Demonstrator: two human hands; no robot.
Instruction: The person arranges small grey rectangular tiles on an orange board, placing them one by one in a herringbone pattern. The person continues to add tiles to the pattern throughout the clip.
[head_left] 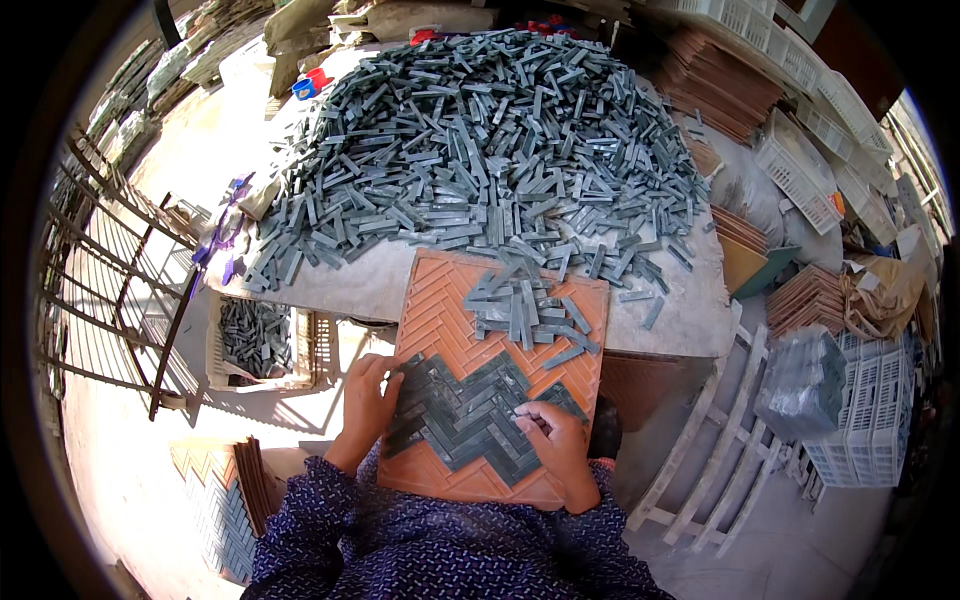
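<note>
An orange herringbone-grooved tray leans from the work table toward my lap. Dark grey-green stone strips fill a zigzag band across its middle, fitted into the grooves. My left hand is at the tray's left edge, by the end of that band, its thumb and fingers slightly apart with nothing visible between them. Over the right part of the band, my right hand has thumb and forefinger drawn together; whatever may be between them is too small to tell. Loose strips lie heaped on the tray's upper right.
A large mound of stone strips covers the table. At left stand a crate of strips, a metal rack and stacked filled trays. At right are a wooden pallet, white crates and a plastic-wrapped stack.
</note>
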